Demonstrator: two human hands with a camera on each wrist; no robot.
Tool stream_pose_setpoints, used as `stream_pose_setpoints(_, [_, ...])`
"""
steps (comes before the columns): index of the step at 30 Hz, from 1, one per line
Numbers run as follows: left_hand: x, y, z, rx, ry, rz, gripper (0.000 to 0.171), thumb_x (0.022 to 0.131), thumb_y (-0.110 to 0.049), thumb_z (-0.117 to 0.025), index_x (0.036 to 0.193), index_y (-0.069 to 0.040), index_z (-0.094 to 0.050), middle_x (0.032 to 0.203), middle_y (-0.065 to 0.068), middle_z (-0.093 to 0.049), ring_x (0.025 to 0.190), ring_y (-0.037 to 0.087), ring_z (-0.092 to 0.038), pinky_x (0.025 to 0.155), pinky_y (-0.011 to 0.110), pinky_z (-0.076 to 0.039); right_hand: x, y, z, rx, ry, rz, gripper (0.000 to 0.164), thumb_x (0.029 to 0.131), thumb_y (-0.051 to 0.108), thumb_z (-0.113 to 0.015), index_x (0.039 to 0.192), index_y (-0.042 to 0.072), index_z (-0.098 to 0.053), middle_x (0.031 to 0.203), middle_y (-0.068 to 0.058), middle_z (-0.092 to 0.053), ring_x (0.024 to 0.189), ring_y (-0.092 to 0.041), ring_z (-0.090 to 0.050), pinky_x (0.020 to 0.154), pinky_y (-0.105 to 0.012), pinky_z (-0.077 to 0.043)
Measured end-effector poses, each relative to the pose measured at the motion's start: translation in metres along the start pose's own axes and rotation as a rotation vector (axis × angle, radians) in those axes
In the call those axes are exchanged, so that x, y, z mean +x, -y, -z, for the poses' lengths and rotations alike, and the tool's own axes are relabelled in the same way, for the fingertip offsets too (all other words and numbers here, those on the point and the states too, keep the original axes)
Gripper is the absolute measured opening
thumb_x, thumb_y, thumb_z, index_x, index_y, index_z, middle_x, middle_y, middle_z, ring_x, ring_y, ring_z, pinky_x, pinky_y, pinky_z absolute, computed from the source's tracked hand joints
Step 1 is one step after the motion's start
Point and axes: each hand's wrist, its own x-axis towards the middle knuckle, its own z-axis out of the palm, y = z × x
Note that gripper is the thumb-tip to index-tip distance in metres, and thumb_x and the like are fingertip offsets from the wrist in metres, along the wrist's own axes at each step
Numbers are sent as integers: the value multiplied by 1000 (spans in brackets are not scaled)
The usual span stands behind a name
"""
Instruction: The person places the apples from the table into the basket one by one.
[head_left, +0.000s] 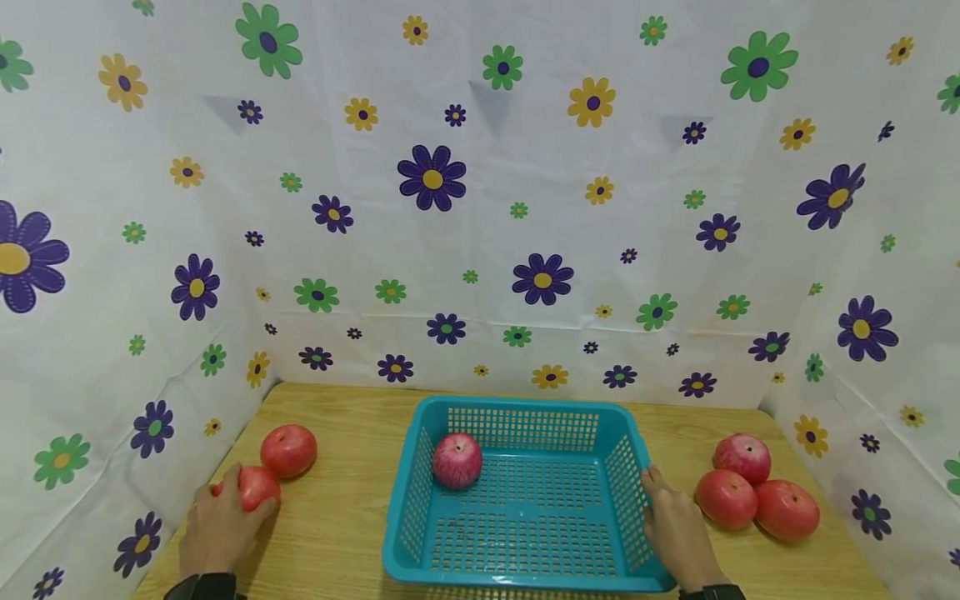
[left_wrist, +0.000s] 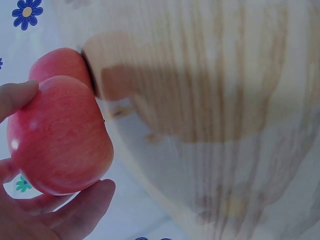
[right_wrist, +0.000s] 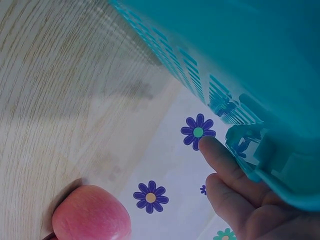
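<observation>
On the left of the table, my left hand [head_left: 220, 529] holds a red apple [left_wrist: 62, 135], its thumb on one side and fingers curled round the other. A second red apple [head_left: 288, 451] lies right beside it, farther back. In the middle stands a blue plastic basket [head_left: 525, 581] with slotted walls. One streaked apple [head_left: 457, 460] sits inside it, near the left wall. My right hand [head_left: 678, 529] grips the basket's right rim; in the right wrist view its fingers [right_wrist: 225, 165] lie along the outside of the wall.
To the right of the basket, a streaked apple [head_left: 742, 457] and two red apples [head_left: 726, 500] [head_left: 787, 510] sit grouped together on the wooden table [head_left: 337, 517]. White cloth [head_left: 480, 242] printed with flowers stands behind the table and at both sides.
</observation>
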Motion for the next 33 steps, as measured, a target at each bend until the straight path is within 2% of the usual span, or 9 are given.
stream_pose_setpoints(7, [-3,-13,11,-10,-71,-55,75,90,-36,-72,139,8,-36,111,43,-39,94,57,-51,84,70,-49,0,0,0,9,-5,6,46,78,-16,-72,122,-23,-59,125,-42,-56,91,-47,-70,79,-54,-58])
stream_pose_setpoints(13, [-4,-31,23,6,-141,-142,74,90,-35,-74,138,9,-39,109,44,-44,87,55,-55,84,68,-50,0,1,0,5,-4,5,46,79,-16,-72,122,-22,-59,125,-42,-56,91,-46,-71,79,-53,-58])
stream_pose_setpoints(18, [-7,-49,33,1,-162,-180,75,89,-35,-75,140,8,-40,113,44,-45,90,56,-57,86,69,-50,-1,1,1,-2,-22,15,47,77,-15,-73,121,-22,-60,125,-41,-57,92,-47,-70,80,-55,-57])
stream_pose_setpoints(23, [-10,-68,41,1,-164,-229,74,89,-36,-76,140,6,-41,118,44,-46,96,57,-57,87,70,-50,2,2,2,-9,4,10,46,78,-15,-72,122,-22,-60,125,-41,-57,96,-48,-69,80,-55,-57])
stream_pose_setpoints(26, [-11,-78,44,8,-183,-279,74,88,-36,-77,139,5,-42,119,44,-47,97,58,-57,87,69,-50,4,3,4,-16,22,0,46,77,-16,-72,121,-21,-60,124,-41,-58,98,-49,-69,78,-54,-58])
stream_pose_setpoints(33, [-17,-99,42,10,-292,-374,71,83,-27,-83,137,5,-50,116,40,-52,94,55,-58,82,67,-54,7,5,5,-16,47,-29,46,79,-15,-73,122,-21,-60,126,-41,-57,100,-50,-67,80,-54,-57])
